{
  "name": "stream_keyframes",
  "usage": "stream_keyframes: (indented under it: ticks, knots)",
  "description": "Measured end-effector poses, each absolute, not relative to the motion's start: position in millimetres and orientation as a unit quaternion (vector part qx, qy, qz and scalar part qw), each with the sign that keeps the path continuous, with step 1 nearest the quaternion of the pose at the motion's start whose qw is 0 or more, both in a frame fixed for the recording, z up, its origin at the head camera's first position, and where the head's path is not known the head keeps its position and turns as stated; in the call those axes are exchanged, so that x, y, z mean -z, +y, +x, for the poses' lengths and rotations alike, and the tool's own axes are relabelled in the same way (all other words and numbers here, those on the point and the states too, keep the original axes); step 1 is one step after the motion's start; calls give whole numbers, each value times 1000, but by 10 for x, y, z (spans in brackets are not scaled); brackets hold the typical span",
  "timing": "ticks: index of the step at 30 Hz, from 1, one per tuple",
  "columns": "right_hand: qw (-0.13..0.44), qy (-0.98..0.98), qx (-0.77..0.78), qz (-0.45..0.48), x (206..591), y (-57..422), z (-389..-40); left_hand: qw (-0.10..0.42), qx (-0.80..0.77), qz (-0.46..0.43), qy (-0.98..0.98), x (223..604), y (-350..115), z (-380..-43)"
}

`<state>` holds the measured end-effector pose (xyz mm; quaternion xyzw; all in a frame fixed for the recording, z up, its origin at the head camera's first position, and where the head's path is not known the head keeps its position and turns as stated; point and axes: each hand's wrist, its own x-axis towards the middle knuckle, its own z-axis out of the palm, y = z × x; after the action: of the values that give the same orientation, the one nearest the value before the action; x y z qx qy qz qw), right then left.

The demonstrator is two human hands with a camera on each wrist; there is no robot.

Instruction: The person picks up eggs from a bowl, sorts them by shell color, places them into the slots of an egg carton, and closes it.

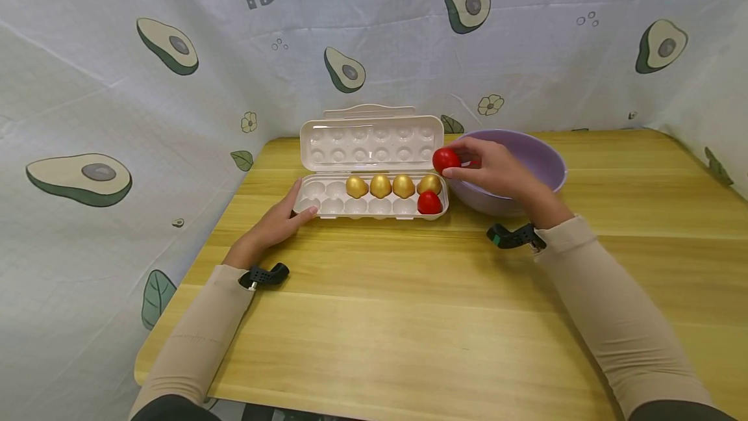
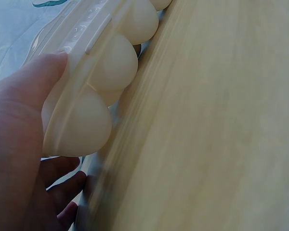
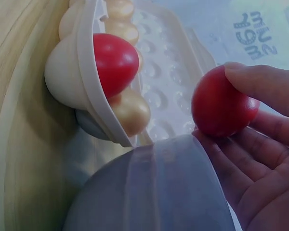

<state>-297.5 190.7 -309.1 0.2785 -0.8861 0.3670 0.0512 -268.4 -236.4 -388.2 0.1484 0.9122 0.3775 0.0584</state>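
My right hand (image 1: 493, 166) pinches a red egg (image 1: 447, 160) between thumb and fingers, above the right end of an egg carton (image 1: 311, 190). In the right wrist view this red egg (image 3: 220, 103) is apart from the carton. The carton lies with its lid (image 1: 374, 143) raised at the back. Several golden eggs (image 1: 380, 186) sit in its back row, and another red egg (image 1: 429, 203) fills the right end cup of the front row. My left hand (image 1: 276, 221) holds the carton's left end, its thumb on the rim and the other fingers around the end.
A purple bowl (image 1: 540, 156) stands right beside the carton, under my right hand; its contents are mostly hidden. The wooden table (image 1: 380, 317) ends at a printed cloth (image 1: 397, 31) behind and at the left.
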Motion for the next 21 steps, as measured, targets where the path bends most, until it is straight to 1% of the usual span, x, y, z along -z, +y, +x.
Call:
stream_keyframes:
  ticks: [4,18,21]
  knots:
    - [52,-876,-381,290,3094,1866,-2971,58,-376,144,914,3879,-2361,-2676]
    - [30,-853,-430,294,3139,1706,-2908,63,-380,138,913,3875,-2362,-2671]
    - [32,-859,-419,293,3167,1681,-2913,65,-384,135,911,3866,-2357,-2659]
